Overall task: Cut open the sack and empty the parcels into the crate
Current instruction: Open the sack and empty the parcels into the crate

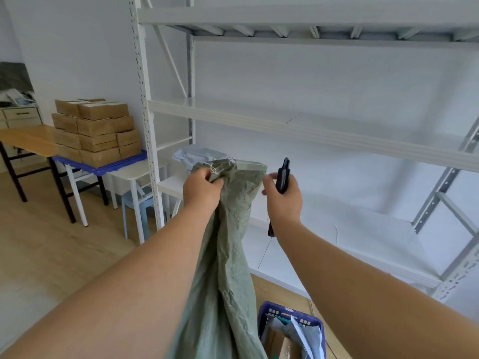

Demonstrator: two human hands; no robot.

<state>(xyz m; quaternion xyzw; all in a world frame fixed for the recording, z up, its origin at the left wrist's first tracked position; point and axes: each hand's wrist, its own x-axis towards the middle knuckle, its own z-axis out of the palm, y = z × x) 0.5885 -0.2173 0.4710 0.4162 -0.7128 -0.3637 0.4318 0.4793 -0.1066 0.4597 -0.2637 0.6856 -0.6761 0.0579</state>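
Hanging sack: the green sack is held up high in front of the white shelves. It hangs long and thin, straight up and down, with its stitched top edge up and its bottom out of sight below.
Sack place: it hangs just to the left of the blue crate, partly over the crate's near-left corner.
Left hand: the left hand squeezes the bunched top of the sack, fingers curled tight around the cloth and a bit of white string.
Right hand: the right hand grips a black cutter, pointing up, just right of the sack's top edge. I cannot tell if the blade is out.
Crate: it sits low down, below the right arm, and some grey and brown parcels lie in it.
What could go wrong: the cutter is very near the left hand's fingers, so a slip could nick them, I think. If the cut opens while the sack hangs off to the side, parcels might drop on the floor and miss the crate.
Farther away: brown boxes are stacked on a blue tray, well left of the sack.
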